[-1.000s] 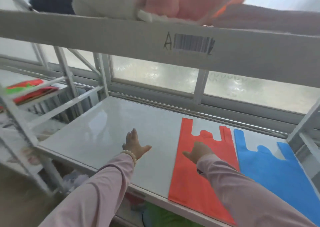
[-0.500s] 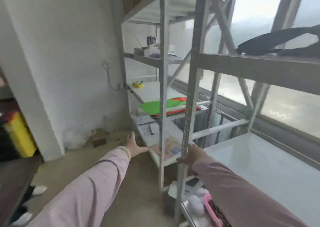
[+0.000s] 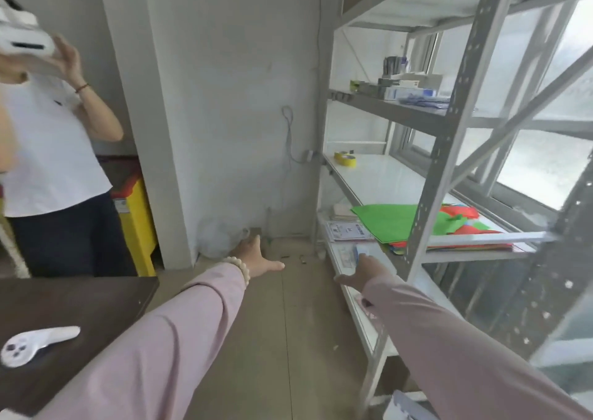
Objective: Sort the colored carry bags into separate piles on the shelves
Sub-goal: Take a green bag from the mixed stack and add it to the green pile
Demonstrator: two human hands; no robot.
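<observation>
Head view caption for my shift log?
Empty left hand and right hand reach toward the mixed carry-bag stack on the metal shelf.

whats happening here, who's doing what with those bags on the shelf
A person in pink sleeves stretches both arms toward a metal shelf rack. The left hand and right hand are open and hold nothing. A mixed stack of carry bags, green on top with red beneath, lies on a middle shelf, untouched. A second person at the left holds a white headset.

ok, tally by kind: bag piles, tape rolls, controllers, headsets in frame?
mixed bag pile: 1
yellow tape roll: 1
white controller: 1
white headset: 1
Total: 4
</observation>
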